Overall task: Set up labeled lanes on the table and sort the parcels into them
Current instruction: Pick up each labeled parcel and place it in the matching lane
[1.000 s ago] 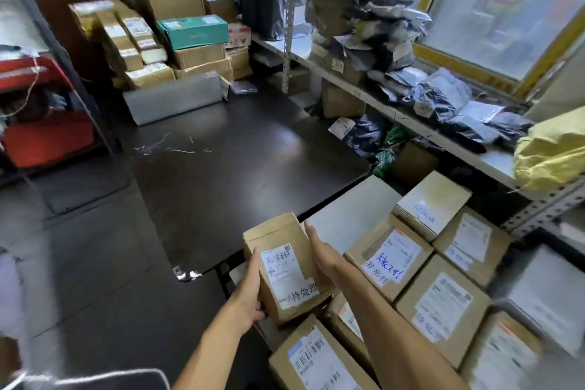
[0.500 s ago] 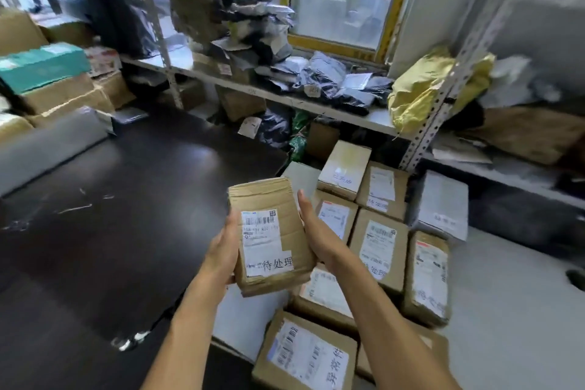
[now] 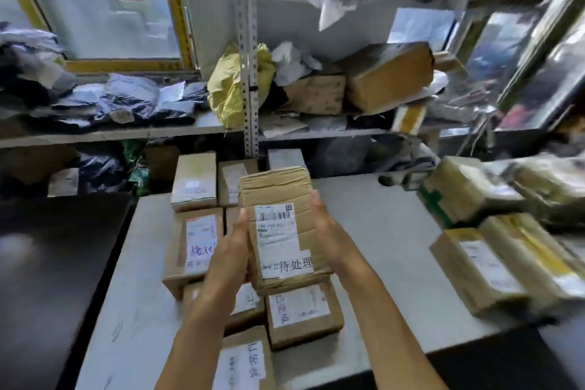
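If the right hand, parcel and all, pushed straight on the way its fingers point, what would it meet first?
Probably the shelf upright behind the table, since the right hand points up and away along the held parcel. Depth is unclear; it may pass above the far boxes.

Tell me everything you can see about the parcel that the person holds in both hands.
The held parcel is a brown cardboard box, creased and taped, held above the grouped parcels on the grey table. Its top face carries a white barcode label and a white strip printed 待处理. The left hand and the right hand grip its two long sides.
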